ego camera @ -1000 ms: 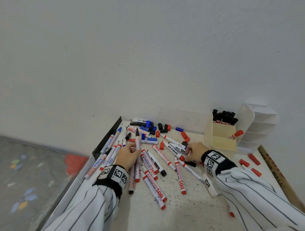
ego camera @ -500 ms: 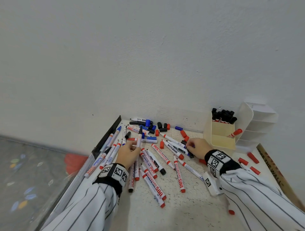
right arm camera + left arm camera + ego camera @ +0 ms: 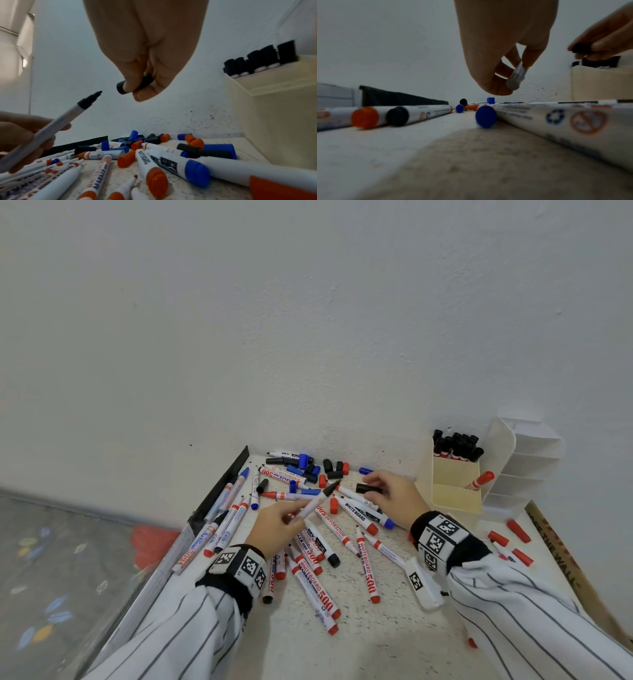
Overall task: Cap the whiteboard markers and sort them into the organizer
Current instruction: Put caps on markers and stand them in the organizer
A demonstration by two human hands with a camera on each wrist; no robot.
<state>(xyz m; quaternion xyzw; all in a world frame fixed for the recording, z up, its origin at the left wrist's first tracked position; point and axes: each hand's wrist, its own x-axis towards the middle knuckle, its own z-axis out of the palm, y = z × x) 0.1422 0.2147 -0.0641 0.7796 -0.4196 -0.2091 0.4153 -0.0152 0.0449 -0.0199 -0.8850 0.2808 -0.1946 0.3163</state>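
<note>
Left hand [image 3: 274,525] pinches uncapped black marker [image 3: 313,503] by lower barrel, fingers curled round it, nib up & tilted right, off the tabletop [image 3: 394,628]. Right hand [image 3: 394,494] grips black cap [image 3: 368,488] btwn thumb & fingers, held sideways, open end toward nib; cap & nib near, apart, not yet joined. In right wrist view same: nib [image 3: 96,94] just left of cap [image 3: 135,84], small gap.

Cream organizer [image 3: 455,484] at back right against wall: rear compartment packed w/ black-capped markers [image 3: 457,445] upright; front compartment holds one red-capped marker [image 3: 479,479] leaning. White tiered part [image 3: 524,463] just beside it on right.

Loose pile across tabletop under & btwn hands: red, blue, black markers, some capped, some not; loose caps [image 3: 329,469] clustered near wall. Few red caps [image 3: 517,530] on right, well apart from pile.
</note>
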